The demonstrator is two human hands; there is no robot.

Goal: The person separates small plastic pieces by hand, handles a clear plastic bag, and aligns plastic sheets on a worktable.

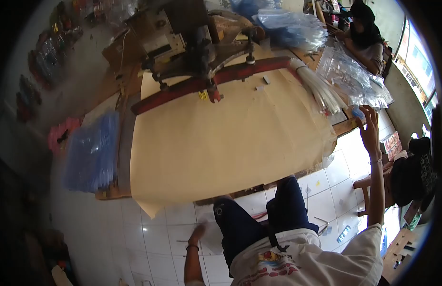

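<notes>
My right hand (370,131) reaches to the right end of the worktable, fingers stretched and thumb apart. Its fingertips are beside a pile of clear plastic bags (347,71) and a small blue piece of plastic (357,113); whether they touch is unclear. My left hand (197,233) hangs low over the floor, left of my legs, with its fingers blurred. In front of me a large sheet of tan paper (230,138) covers the table, its near left corner drooping over the edge. A red-barred press (216,71) stands over the paper's far part.
Blue plastic sheets (92,152) lie at the table's left. A bundle of clear strips (321,90) and stacked plastic bags (292,28) lie at the right and back. Another person (366,38) sits at the far right. A wooden stool (366,190) stands on the tiled floor.
</notes>
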